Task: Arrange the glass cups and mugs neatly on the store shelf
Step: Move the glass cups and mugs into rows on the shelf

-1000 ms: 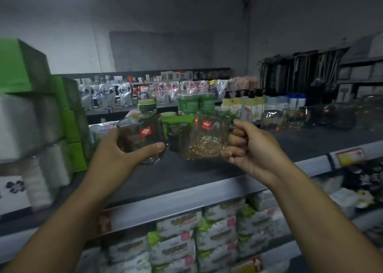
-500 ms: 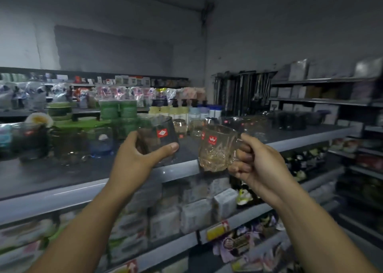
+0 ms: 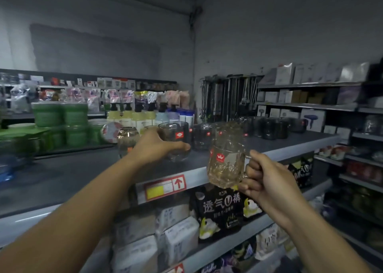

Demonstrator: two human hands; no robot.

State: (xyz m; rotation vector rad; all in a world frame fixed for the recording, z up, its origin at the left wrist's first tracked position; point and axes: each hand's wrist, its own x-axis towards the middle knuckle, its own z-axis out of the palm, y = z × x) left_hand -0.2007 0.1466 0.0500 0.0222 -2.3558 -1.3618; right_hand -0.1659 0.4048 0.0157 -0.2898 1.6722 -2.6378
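My left hand (image 3: pixel 154 147) is wrapped around a smoky grey glass cup (image 3: pixel 176 136) with a red sticker, held low over the dark top shelf (image 3: pixel 83 169); whether its base touches the shelf I cannot tell. My right hand (image 3: pixel 267 181) grips the handle of a clear textured glass mug (image 3: pixel 224 165) with a red crown sticker, in the air in front of the shelf edge. Further back stand a round glass bowl (image 3: pixel 127 137), clear glasses (image 3: pixel 202 135) and a row of dark glass mugs (image 3: pixel 273 126).
Green lidded containers (image 3: pixel 60 115) and pump bottles (image 3: pixel 143 115) fill the shelf's far side. A price label (image 3: pixel 164 186) sits on the shelf edge. Packaged goods (image 3: pixel 219 208) fill the lower shelves. Boxed items line the shelving (image 3: pixel 310 105) at the right.
The view swung right along the shelf. My left hand carried the grey cup forward and down over the shelf top. My right hand stayed in front of the shelf edge with the mug.
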